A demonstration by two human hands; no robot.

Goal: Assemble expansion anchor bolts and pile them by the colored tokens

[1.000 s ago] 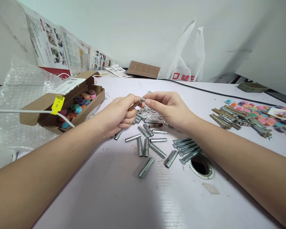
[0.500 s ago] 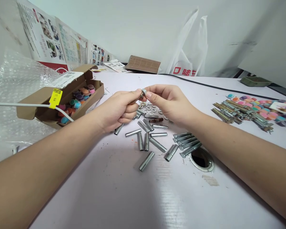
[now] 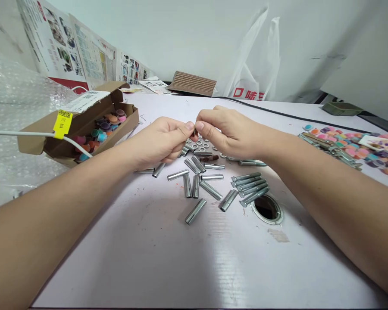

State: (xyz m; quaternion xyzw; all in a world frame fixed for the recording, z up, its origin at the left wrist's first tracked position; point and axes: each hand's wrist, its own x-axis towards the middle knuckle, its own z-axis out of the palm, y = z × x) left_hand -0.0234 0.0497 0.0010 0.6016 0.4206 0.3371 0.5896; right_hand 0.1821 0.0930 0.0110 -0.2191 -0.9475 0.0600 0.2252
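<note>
My left hand (image 3: pixel 161 140) is closed, its thumb and forefinger pinching a bolt (image 3: pixel 195 131) of which only a small brassy bit shows. Against its tip, my right hand (image 3: pixel 228 131) has thumb and forefinger pressed together on the bolt's end, around a nut that the fingers hide. Below the hands lie several silver metal sleeves (image 3: pixel 195 211), loosely scattered. Washers (image 3: pixel 202 147) are spread just behind them, with a rusty brown sleeve (image 3: pixel 209 158) close by. Under my right forearm, several silver bolts (image 3: pixel 250 187) rest side by side.
At left an open cardboard box (image 3: pixel 129 120) holds colourful caps, beside bubble wrap (image 3: pixel 16 112) and a white cable (image 3: pixel 22 134). To the right lie assembled bolts (image 3: pixel 330 148) and coloured discs (image 3: pixel 362 153). A round hole (image 3: pixel 267 209) opens in the table. A plastic bag (image 3: pixel 252 77) stands behind.
My right fingers have closed over the silver hex piece that showed at the fingertips before. The camera view has shifted slightly, and the bolts beneath my right forearm show more fully.
</note>
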